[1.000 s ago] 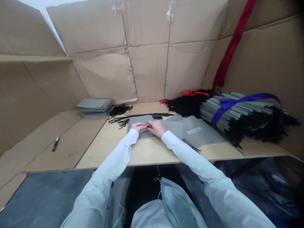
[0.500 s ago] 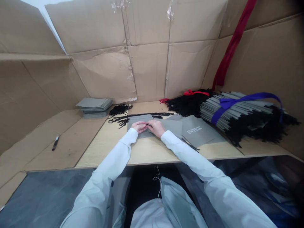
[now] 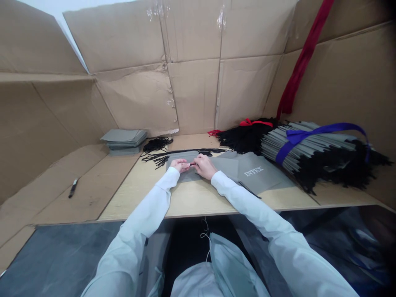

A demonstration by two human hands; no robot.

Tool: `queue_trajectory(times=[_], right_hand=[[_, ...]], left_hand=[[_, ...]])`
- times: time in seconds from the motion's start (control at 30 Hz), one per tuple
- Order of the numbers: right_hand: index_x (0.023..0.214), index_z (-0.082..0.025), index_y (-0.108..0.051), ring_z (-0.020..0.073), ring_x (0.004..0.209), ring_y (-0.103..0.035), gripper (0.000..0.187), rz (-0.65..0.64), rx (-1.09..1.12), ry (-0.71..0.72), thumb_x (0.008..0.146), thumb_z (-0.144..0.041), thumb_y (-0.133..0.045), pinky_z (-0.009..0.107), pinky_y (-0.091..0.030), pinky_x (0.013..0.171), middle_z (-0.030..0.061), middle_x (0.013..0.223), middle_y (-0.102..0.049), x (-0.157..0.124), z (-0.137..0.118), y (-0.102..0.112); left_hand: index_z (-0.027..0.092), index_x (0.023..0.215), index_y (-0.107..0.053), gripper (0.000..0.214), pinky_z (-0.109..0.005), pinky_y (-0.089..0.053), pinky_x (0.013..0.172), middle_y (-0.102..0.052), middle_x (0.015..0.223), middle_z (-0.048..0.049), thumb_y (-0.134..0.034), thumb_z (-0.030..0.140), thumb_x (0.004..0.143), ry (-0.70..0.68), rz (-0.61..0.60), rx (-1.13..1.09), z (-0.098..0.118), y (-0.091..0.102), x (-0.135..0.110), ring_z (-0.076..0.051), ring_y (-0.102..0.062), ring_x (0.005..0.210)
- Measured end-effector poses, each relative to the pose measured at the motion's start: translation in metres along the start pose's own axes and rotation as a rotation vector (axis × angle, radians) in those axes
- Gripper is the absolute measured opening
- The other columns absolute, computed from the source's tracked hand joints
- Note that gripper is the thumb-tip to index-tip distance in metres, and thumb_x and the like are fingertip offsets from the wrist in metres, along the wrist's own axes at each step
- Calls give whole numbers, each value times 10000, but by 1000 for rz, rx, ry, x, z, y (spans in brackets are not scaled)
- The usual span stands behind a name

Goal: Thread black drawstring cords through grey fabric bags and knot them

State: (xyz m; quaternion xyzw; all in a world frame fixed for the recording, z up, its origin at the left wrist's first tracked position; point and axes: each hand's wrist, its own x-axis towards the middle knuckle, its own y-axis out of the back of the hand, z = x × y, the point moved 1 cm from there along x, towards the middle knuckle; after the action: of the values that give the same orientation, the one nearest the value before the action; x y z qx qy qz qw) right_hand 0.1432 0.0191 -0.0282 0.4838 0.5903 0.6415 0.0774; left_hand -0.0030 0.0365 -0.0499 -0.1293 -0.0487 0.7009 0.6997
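My left hand and my right hand meet fingertip to fingertip over a flat grey fabric piece. Between them they pinch a short dark bit of black cord; most of it is hidden by the fingers. Just behind the hands, several black cords lie along the far side of the grey fabric, their ends fanning out to the left. By my right hand, a grey drawstring bag printed INTEX rests on more grey fabric. Another black cord sticks out at its front.
Bundled grey bags tied with a blue ribbon stand on the right, beside a black cord bundle. A stack of grey pieces and a cord coil sit back left. A marker lies left. Cardboard walls enclose the table.
My fingertips have drawn slightly apart, and my right hand has shifted a little to the right. The view has tilted slightly; other things lie as before.
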Motion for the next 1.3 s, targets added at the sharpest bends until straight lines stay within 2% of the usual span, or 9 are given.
queue_trajectory(times=[0.1, 0.23, 0.4, 0.53, 0.63, 0.77, 0.93, 1.1, 1.3], right_hand=[[931, -167, -540, 153, 864, -434, 215, -35, -38, 23, 755, -246, -447, 277, -305, 764, 63, 843, -546, -1, 1, 2], [1118, -206, -398, 175, 886, -472, 452, -125, -143, -74, 705, -357, -504, 278, -341, 723, 76, 1035, -499, -6, 4, 8], [964, -215, -507, 204, 796, -533, 365, -360, -301, -259, 719, -472, -424, 278, -370, 635, 88, 870, -574, -15, 17, 15], [931, -207, -526, 197, 775, -544, 370, -339, -332, -284, 761, -475, -337, 270, -371, 625, 96, 845, -588, -19, 24, 19], [920, -207, -531, 191, 771, -546, 369, -335, -329, -271, 756, -480, -344, 261, -368, 621, 91, 846, -592, -19, 22, 20], [916, -226, -530, 176, 770, -544, 345, -324, -307, -221, 761, -471, -344, 251, -363, 626, 71, 857, -595, -17, 17, 18], [894, -222, -538, 185, 754, -542, 382, -299, -328, -260, 757, -502, -317, 253, -360, 606, 76, 841, -593, -17, 24, 21], [896, -212, -516, 177, 779, -529, 395, -204, -310, -284, 785, -484, -253, 245, -356, 608, 69, 873, -576, -17, 42, 27], [907, -164, -509, 152, 794, -516, 283, -174, -156, -227, 789, -369, -355, 228, -358, 654, 79, 892, -559, -13, 61, 23]], left_hand=[[91, 658, -482, 264, -259, -480, 581, -574, 502, -23, -661, 14, 479, -15, -11, -14, 1, 1, -1, -104, -551, 473], [86, 667, -513, 201, -257, -479, 638, -584, 547, -35, -629, 13, 520, -38, 18, -83, 3, 5, 1, -112, -572, 533], [98, 652, -521, 127, -266, -475, 662, -563, 544, -18, -586, 22, 573, -31, 159, -150, 8, 13, 9, -99, -563, 525], [113, 651, -527, 111, -254, -477, 641, -571, 574, -18, -604, 77, 579, -3, 180, -169, 9, 13, 9, -103, -568, 547], [114, 726, -560, 238, -255, -475, 648, -596, 654, -31, -660, 101, 511, -27, 90, -133, 5, 8, 7, -113, -575, 577], [102, 760, -585, 393, -272, -470, 670, -606, 691, -36, -712, 95, 388, -150, -7, -15, -1, 3, 5, -121, -572, 593], [111, 652, -594, 246, -260, -470, 592, -575, 542, -2, -691, 167, 433, -347, 131, 220, 9, 9, 4, -90, -516, 463], [118, 651, -593, 202, -226, -462, 561, -579, 572, -4, -662, 177, 471, -458, 279, 173, 18, 20, 8, -85, -519, 489], [119, 649, -591, 195, -192, -445, 551, -579, 625, -13, -652, 184, 476, -494, 402, 115, 15, 35, 22, -87, -525, 562]])
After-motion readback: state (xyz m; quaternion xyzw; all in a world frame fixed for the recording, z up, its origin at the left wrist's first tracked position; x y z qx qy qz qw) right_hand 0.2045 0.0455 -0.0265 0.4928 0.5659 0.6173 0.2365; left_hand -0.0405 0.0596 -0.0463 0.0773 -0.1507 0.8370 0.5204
